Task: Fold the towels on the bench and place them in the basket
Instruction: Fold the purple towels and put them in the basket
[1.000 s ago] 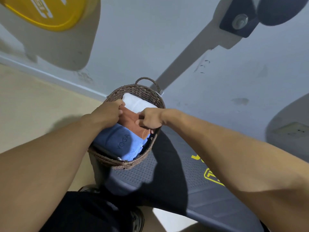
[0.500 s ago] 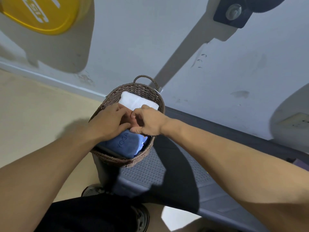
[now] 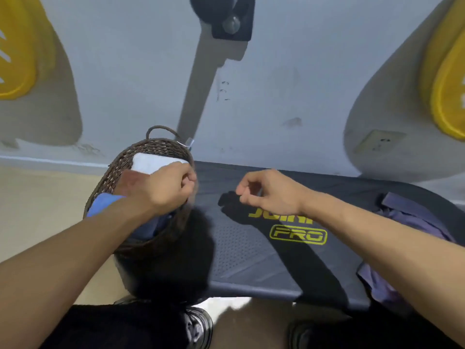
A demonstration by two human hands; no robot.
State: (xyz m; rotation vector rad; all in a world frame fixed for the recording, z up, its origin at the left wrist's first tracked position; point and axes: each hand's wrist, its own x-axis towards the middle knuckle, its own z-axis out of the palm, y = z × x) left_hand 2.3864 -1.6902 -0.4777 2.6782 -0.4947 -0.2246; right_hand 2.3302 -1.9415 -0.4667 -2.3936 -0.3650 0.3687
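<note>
While the dark bench (image 3: 251,260) with its yellow "PRO" lettering stretches across the lower middle of the view, a grey wall (image 3: 289,71) rises behind it, with yellow weight plates (image 3: 448,79) at its far left and right edges. At the bench's left end stands the woven basket (image 3: 130,157), its loop handle toward the wall, and inside it lie a white towel (image 3: 153,162) at the far side, a rust-brown towel (image 3: 130,180) in the middle and a blue towel (image 3: 103,205) nearest the person. A crumpled purple towel (image 3: 412,222) lies unfolded on the bench's right part, partly hidden under the right forearm. Both bare forearms reach forward from the bottom corners. The left hand (image 3: 166,190) is over the basket's right side, back of the hand up, fingers curled under near the rim; whether they pinch a towel edge or grip the rim cannot be told. The right hand (image 3: 271,195) hangs above the bench top, just right of the basket and apart from it, its fingers loosely curled with thumb and forefinger close together, holding nothing, and casting a dark shadow on the bench below.
</note>
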